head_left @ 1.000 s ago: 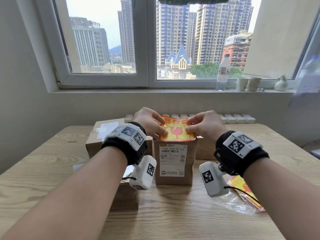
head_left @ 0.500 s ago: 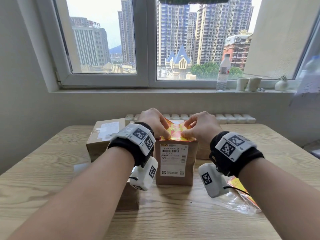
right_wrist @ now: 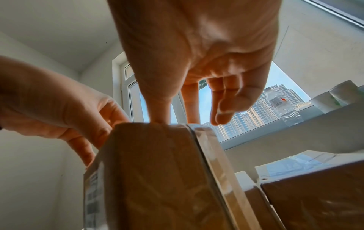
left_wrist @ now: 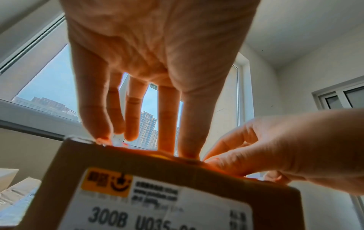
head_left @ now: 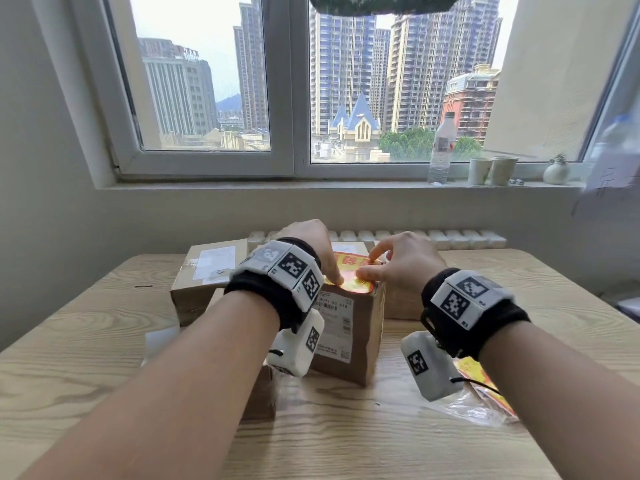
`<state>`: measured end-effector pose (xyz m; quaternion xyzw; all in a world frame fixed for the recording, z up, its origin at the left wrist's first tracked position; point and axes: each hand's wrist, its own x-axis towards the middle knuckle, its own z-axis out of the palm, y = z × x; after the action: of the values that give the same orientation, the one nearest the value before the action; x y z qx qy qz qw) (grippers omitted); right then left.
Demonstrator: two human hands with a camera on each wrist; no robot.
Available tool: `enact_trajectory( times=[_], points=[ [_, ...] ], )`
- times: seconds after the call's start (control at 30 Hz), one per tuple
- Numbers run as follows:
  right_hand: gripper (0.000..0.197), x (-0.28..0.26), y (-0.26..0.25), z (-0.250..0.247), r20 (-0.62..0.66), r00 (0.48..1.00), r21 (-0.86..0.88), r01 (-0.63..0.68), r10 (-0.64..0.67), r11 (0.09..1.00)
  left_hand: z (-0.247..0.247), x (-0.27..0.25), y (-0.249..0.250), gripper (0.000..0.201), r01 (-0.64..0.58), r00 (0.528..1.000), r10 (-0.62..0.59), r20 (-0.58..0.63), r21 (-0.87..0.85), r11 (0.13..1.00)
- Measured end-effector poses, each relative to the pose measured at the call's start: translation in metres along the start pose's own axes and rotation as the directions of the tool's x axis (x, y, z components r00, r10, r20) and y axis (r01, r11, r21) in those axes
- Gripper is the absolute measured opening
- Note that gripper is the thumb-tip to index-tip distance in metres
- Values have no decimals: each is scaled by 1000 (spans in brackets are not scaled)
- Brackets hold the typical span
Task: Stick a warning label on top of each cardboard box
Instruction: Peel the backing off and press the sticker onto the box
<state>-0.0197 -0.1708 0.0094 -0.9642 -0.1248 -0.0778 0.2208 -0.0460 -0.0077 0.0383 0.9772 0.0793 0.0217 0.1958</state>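
Woodgrain table (head_left: 86,344) bears squarish cardboard box (head_left: 360,341), glossy label (head_left: 353,271).

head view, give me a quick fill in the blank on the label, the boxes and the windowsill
1. Both hands press the yellow and red label onto the ___ of the middle box.
2. The white shipping label on that box's front begins with the code ___.
3. Beside the water bottle on the windowsill stand ___ paper cups.

Missing words: top; 300B; two

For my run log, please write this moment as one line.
step: smoothing warning label on middle cardboard box | left hand: fingertips press label | right hand: fingertips press label | spare labels: on table
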Motion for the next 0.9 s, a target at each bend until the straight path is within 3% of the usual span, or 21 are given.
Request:
enact_trajectory(
  times=[0.13, 0.2, 0.27, 0.43, 0.6, 0.67, 0.77, 0.9],
  points=[
    [41, -2, 4, 4, 24, 999, 56, -34, 32, 998, -7, 0, -10, 46, 43, 999, -43, -16, -17, 999],
    [37, -3, 3, 6, 30, 999, 106, -44, 41, 993, -7, 0, -17, 48, 48, 998, -43, 54, -92, 995],
    [31, -3, 2, 6, 22, 999, 138, -38, 35, 990, -4, -2, -19, 37, 57, 990, -26, 142, -217, 975],
    [27, -3, 0, 5, 19, 1000, 190, -10, 6, 982, 6, -4, -14, 42, -8, 995, 27, 96, -191, 982],
    [39, -7, 4, 10, 98, 995, 165, -42, 26, 985, 7, -9, -15, 41, -8, 990, 22, 140, -100, 995],
    [42, -9, 8, 9, 92, 994, 194, -76, 59, 978, 7, -13, -17, 44, 34, 989, -3, 146, -208, 978],
    [52, -14, 9, 8, 121, 992, 207, -72, 48, 976, 2, -19, -21, 51, 88, 969, 13, 246, -397, 914],
    [63, -22, 10, 10, 156, 988, 190, -26, -4, 982, 6, -24, -23, 72, 73, 947, 55, 316, -381, 922]
  ],
)
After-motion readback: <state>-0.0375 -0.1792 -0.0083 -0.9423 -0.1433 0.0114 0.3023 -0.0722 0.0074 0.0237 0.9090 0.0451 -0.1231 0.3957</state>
